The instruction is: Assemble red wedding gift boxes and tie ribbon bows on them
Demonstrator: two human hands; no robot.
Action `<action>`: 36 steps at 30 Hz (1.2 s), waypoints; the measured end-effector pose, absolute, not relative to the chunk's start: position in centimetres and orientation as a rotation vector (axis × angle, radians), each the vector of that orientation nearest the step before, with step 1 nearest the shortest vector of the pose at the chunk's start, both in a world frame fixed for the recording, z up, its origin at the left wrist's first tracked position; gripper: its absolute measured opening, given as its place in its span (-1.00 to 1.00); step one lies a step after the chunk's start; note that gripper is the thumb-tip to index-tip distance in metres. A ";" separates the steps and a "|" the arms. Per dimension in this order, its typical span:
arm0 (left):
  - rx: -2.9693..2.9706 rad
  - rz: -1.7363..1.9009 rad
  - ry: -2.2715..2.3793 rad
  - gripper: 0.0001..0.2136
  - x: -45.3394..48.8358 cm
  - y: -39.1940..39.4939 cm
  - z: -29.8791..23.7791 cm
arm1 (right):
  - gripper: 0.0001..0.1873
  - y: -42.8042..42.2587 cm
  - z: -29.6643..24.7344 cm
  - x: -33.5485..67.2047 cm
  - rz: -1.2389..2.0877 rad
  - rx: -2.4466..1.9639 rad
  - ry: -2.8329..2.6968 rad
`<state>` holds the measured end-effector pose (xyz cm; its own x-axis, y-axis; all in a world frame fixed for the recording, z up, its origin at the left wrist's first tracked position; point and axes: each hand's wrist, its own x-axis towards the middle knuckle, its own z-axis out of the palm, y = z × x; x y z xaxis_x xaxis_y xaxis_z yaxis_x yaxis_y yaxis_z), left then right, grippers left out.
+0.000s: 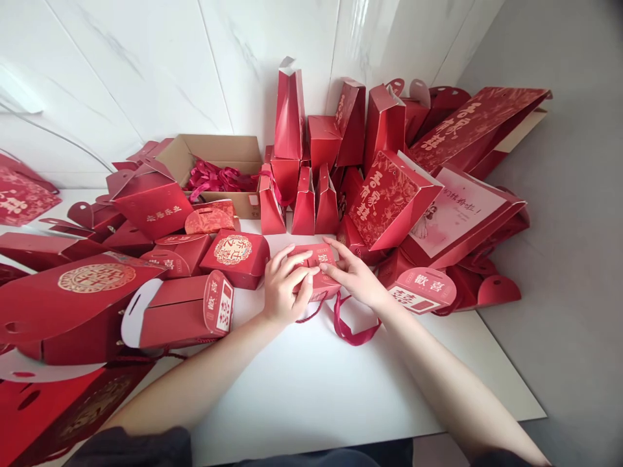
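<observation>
A small red gift box [325, 281] with pale Chinese characters lies in front of me on the white table [311, 389]. My left hand [289, 285] grips its left side, fingers curled over the top. From the right, my right hand [355, 275] holds the same box, fingertips on its upper face and edge. Parts of the box are hidden under both hands. A dark red cord [311, 318] shows below its near edge, and a loop of crimson ribbon [357, 337] lies just under my right wrist.
An open cardboard carton [178, 152] holds a pile of crimson ribbons [221, 178] at the back. Red boxes crowd the left, including one with a round gold emblem [233, 250]. Several upright red boxes [291, 117] stand by the wall; more lean at right [394, 198].
</observation>
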<state>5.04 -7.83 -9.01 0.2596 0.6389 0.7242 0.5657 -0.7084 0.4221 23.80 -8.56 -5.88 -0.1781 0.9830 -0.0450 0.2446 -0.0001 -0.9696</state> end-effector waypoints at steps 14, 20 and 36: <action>1.578 0.696 0.619 -0.58 6.9 -10.4 5.9 | -0.75 -12.9 7.8 25.9 1.175 -0.923 -1.754; 1.584 0.610 0.672 -0.74 6.0 -10.1 6.7 | -0.74 -13.9 8.2 27.1 0.984 -1.071 -1.750; 1.610 0.557 0.701 -0.73 6.8 -9.6 5.7 | -0.90 -13.5 7.1 26.5 1.029 -1.082 -1.783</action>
<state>6.84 -9.59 5.70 0.7007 0.7127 -0.0317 0.1307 -0.0845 0.9878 26.50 -13.46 7.14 -0.3203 0.9235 0.2112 0.2791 0.3051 -0.9105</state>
